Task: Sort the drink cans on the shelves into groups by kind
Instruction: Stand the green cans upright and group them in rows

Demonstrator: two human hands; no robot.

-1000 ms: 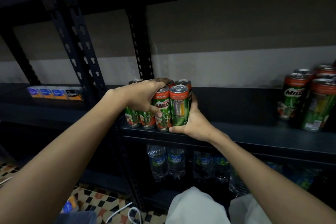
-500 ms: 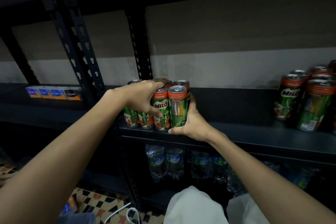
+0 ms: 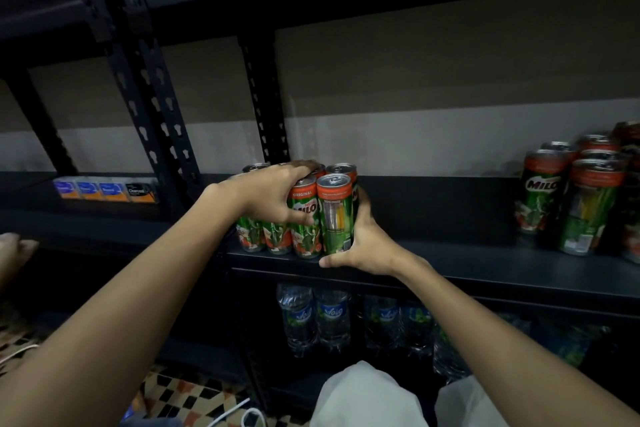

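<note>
Two clusters of Milo cans stand on the dark shelf [image 3: 450, 253]. The near cluster [image 3: 304, 211] sits at the shelf's left end, beside the upright post [image 3: 263, 97]; its cans stand upright and packed together, touching one another, their green and orange labels facing you. Your left hand [image 3: 270, 198] lies over the cluster's top and left side, fingers curled down around the front cans with the thumb pressed on the can marked "Original". Your right hand [image 3: 363, 243] cups the cluster from the right, its thumb lying along the shelf edge under the front right can [image 3: 334, 215] and its fingers wrapped behind, out of sight. So both hands are clamped on the same cluster, one from each side.

The far cluster [image 3: 581, 194] stands well apart at the right end of the same shelf, also upright and crowded together; how many cans it holds you cannot tell, since the frame cuts it off.

On the shelf below, water bottles [image 3: 329, 319] stand in a row, upright, blue labels showing. On the neighbouring rack to the left, a row of small boxes [image 3: 107, 189] sits side by side at the same height.
</note>
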